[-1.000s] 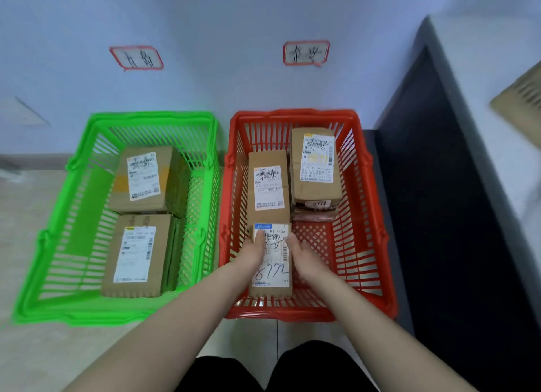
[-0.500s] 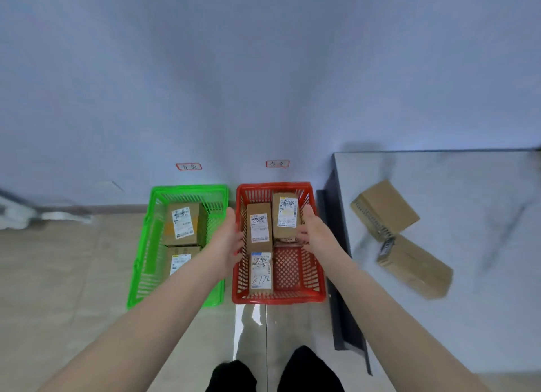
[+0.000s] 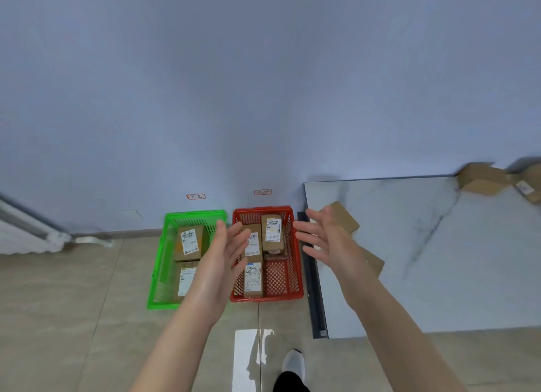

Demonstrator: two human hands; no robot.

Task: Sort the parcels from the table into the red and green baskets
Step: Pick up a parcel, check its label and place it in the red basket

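The red basket (image 3: 296, 274) stands on the floor and holds three brown parcels; the nearest one (image 3: 253, 280) bears the handwritten "872". The green basket (image 3: 159, 262) to its left holds two labelled parcels (image 3: 188, 242). My left hand (image 3: 218, 262) hovers above the gap between the baskets with straight fingers and holds nothing. My right hand (image 3: 325, 239) is raised, fingers spread and empty, over the table's left edge. It partly hides two brown parcels (image 3: 347, 219) on the white marble table (image 3: 424, 260).
More cardboard parcels (image 3: 483, 179) lie at the table's far right corner. Two small red-framed labels (image 3: 196, 196) hang on the blue wall above the baskets. A white radiator (image 3: 26, 233) runs along the left wall. My white shoe (image 3: 292, 365) is on the tiled floor.
Both hands let go of the "872" parcel in the red basket and rose, opening. The view pulled back and up; my right hand moved right toward the table.
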